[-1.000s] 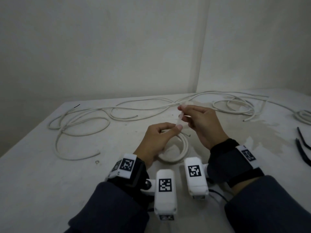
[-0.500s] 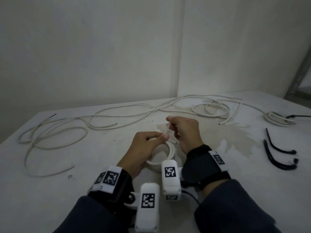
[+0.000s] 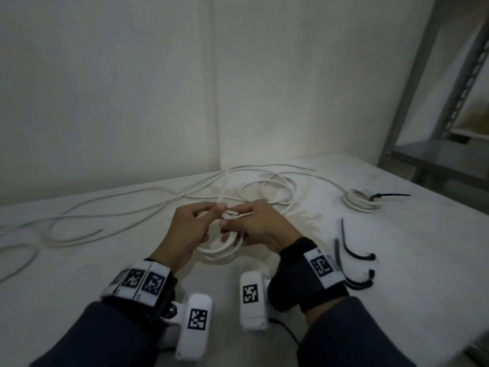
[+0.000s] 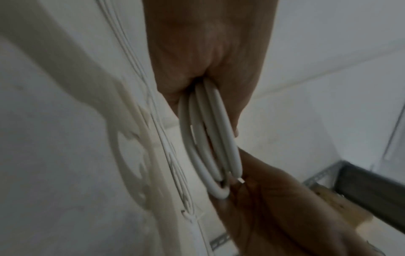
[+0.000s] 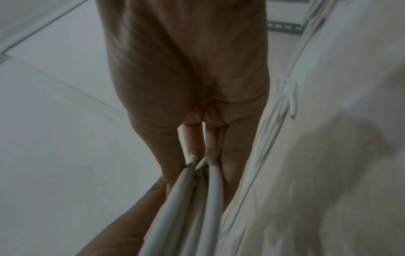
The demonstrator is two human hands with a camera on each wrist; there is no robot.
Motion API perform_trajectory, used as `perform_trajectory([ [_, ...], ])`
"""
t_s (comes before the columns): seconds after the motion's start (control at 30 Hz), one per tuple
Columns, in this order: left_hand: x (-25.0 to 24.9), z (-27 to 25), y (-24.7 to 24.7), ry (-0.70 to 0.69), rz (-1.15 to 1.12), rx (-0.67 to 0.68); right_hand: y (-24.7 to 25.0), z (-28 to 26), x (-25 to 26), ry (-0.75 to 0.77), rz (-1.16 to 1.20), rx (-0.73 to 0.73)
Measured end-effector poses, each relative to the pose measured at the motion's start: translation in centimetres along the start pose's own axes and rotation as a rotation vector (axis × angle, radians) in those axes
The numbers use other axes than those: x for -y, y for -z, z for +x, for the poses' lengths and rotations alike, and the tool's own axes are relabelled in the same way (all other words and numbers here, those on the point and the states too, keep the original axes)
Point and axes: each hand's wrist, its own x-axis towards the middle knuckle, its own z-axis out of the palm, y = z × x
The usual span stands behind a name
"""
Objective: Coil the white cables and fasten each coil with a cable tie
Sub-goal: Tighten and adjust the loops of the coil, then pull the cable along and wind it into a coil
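Note:
A small coil of white cable (image 3: 225,250) hangs between both hands just above the table. My left hand (image 3: 211,217) grips its left side, with the loops running into the palm (image 4: 208,135). My right hand (image 3: 229,217) pinches the strands at the coil's top and right side (image 5: 197,199), fingertip to fingertip with the left. A short cable end (image 3: 239,213) sticks out between the fingertips. Two loose black cable ties (image 3: 353,247) lie on the table right of my right wrist. I cannot tell whether a tie is on the held coil.
Long loose white cables (image 3: 264,192) sprawl over the back and left of the white table (image 3: 397,260). A finished coil (image 3: 360,203) with a black tie sits at the back right. A grey metal shelf (image 3: 436,160) stands at the right edge. Walls close the corner behind.
My right hand has come down from holding the cable end raised and now meets the left on the coil. The view has swung right, showing the shelf and the tied coil.

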Motion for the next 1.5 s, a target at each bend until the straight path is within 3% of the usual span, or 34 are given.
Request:
perform_trajectory([
  [0.17, -0.1, 4.7, -8.2, -0.049, 0.173, 0.192, 9.6, -0.1, -0.3, -0.030, -0.186, -0.279],
  [0.33, 2.4, 8.5, -11.6, -0.085, 0.816, 0.468, 19.9, 0.5, -3.1, -0.034, -0.277, -0.867],
  [0.43, 3.6, 9.4, -11.8, -0.124, 0.918, 0.487, 23.8, 1.0, -3.7, -0.081, -0.269, -1.108],
  [0.53, 4.0, 9.4, -11.9, -0.156, 0.865, 0.447, 25.1, 2.0, -3.8, -0.205, -0.335, -1.114],
  [0.63, 3.8, 9.0, -11.9, -0.185, 0.885, 0.408, 25.1, 2.0, -4.6, -0.366, -0.531, -0.962],
  [0.7, 3.6, 8.9, -11.7, -0.171, 0.927, 0.395, 25.1, 1.8, -5.1, -0.406, -0.521, -0.911],
  [0.8, 3.6, 8.4, -11.5, -0.173, 0.944, 0.387, 24.4, 2.0, -4.4, -0.488, -0.413, -1.038],
  [0.87, 3.5, 8.2, -11.3, -0.155, 0.732, 0.242, 23.1, 1.8, -2.9, -0.472, -0.353, -1.136],
  [0.97, 2.0, 8.4, -10.5, -0.086, 0.113, -0.109, 21.4, 2.2, -1.1, -0.336, -0.353, -1.016],
  [1.07, -0.6, 8.1, -8.7, -0.164, -0.181, -0.203, 19.1, 2.7, 0.9, -0.200, -0.362, -0.795],
  [1.13, -2.2, 6.8, -7.5, -0.242, -0.205, -0.088, 16.6, 2.0, 2.6, -0.162, -0.191, -0.589],
  [1.23, -3.7, 3.9, -5.6, -0.304, 0.016, 0.247, 12.4, 0.8, 4.5, -0.242, 0.164, -0.200],
  [1.3, -3.8, 1.9, -4.2, -0.253, 0.152, 0.510, 9.6, 0.7, 5.0, -0.212, 0.340, -0.152],
  [1.37, -3.7, 0.0, -2.7, -0.153, 0.215, 0.684, 6.7, 0.8, 5.7, -0.149, 0.370, -0.220],
  [1.43, -4.1, -1.6, -0.9, 0.008, 0.241, 0.632, 4.7, 0.2, 6.3, -0.045, 0.237, -0.179],
  [1.5, -3.9, -2.3, 1.4, 0.316, 0.011, 0.445, 3.4, -1.3, 6.9, 0.057, 0.046, 0.083],
])
